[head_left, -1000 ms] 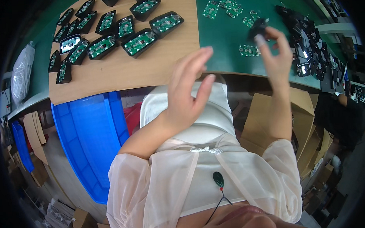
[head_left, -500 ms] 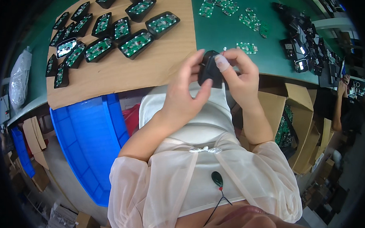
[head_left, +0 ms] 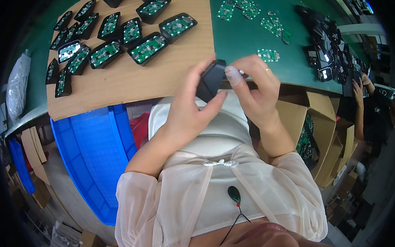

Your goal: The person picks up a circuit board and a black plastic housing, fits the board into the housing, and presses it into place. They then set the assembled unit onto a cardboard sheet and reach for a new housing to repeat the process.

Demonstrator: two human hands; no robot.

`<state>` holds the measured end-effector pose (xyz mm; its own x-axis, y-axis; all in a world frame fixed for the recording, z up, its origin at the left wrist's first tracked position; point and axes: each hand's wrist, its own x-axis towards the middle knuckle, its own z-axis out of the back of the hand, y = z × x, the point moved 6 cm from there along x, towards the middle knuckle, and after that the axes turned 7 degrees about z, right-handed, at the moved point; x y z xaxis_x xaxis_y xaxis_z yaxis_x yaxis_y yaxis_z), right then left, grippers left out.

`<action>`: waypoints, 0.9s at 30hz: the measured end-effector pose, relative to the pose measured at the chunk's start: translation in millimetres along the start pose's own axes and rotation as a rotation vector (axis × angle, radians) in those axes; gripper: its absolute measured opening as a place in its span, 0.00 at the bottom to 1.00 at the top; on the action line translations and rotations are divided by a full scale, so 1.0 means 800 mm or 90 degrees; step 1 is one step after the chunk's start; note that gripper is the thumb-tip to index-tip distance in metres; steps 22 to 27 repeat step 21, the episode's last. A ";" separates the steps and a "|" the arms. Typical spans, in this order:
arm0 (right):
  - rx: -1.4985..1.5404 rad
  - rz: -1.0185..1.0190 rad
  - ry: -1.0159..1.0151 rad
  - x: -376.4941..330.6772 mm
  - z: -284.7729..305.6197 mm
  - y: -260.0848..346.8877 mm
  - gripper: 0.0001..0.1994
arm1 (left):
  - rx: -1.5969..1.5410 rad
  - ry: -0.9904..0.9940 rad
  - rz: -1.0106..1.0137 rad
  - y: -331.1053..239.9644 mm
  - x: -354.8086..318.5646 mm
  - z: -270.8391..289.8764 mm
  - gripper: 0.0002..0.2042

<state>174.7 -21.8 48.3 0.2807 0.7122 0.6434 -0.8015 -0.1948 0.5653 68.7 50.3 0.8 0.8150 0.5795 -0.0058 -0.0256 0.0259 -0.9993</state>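
Observation:
My left hand (head_left: 190, 102) is closed round a black plastic housing (head_left: 211, 81), which it holds tilted over the table's front edge. The thumb lies along the housing's lower side. Just right of it, my right hand (head_left: 258, 88) pinches thumb and index finger together, the thumb wrapped in a clear covering. A tiny pale bit shows between those fingers, too small to name. Beyond my left hand, several black housings with green circuit boards (head_left: 148, 48) in them lie on a cardboard sheet (head_left: 131, 84). A loose circuit board (head_left: 268, 55) lies past my right hand.
More loose boards (head_left: 244, 6) lie on the green table mat (head_left: 300, 67). Black parts (head_left: 323, 45) are heaped at the right. Below the table stand a blue bin (head_left: 85, 149) and an open carton (head_left: 322, 136) with boards. Another person's hand (head_left: 358, 89) shows far right.
The housing has shifted left and turned in my left hand. My right thumb has come off it, and the right fingers now pinch together just beside it.

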 end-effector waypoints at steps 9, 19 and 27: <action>-0.140 -0.049 0.044 0.060 -0.001 -0.066 0.14 | -0.384 -0.083 0.198 0.019 -0.009 0.034 0.15; -0.620 -0.108 0.189 0.073 -0.041 -0.152 0.21 | -0.258 -0.091 0.114 0.015 -0.015 0.032 0.15; -0.534 -0.164 0.235 0.075 -0.042 -0.168 0.24 | -0.337 -0.056 0.097 0.018 -0.015 0.029 0.20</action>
